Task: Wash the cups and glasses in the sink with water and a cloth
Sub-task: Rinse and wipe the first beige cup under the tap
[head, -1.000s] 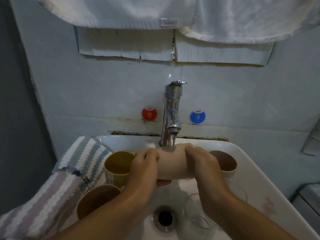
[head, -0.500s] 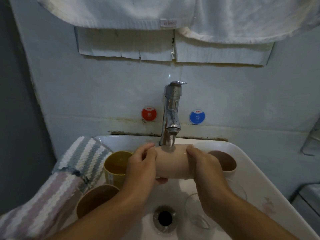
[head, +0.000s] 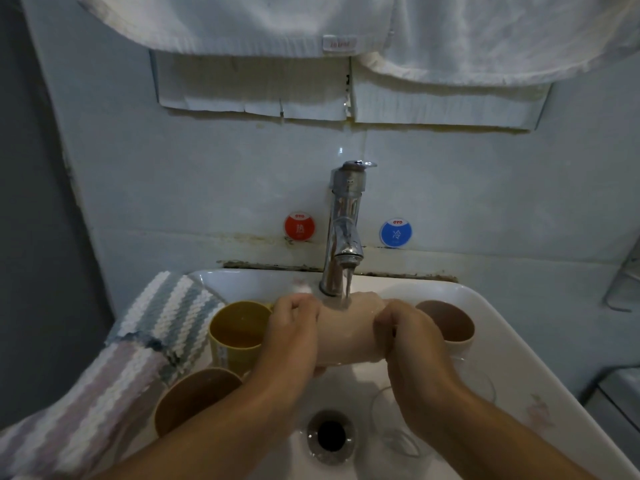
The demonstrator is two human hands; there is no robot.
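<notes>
A pale beige cup (head: 346, 332) lies on its side under the running tap (head: 344, 230), with water falling on its upper side. My left hand (head: 294, 332) grips its left end and my right hand (head: 405, 332) grips its right end. In the white sink (head: 512, 362) stand a yellow cup (head: 235, 332) at the left, a brown cup (head: 194, 400) at the front left and a pinkish-brown cup (head: 446, 322) at the right. A clear glass (head: 391, 431) sits near the drain (head: 330, 436), partly behind my right forearm. A striped cloth (head: 131, 351) hangs over the sink's left rim.
White towels (head: 311, 22) hang above, along the top of the tiled wall. A red sticker (head: 299, 226) and a blue sticker (head: 396, 233) flank the tap. A grey surface (head: 616, 393) lies to the right of the sink.
Both hands have turned the beige cup a little under the stream, my fingers sliding over its top. The cup stays under the tap.
</notes>
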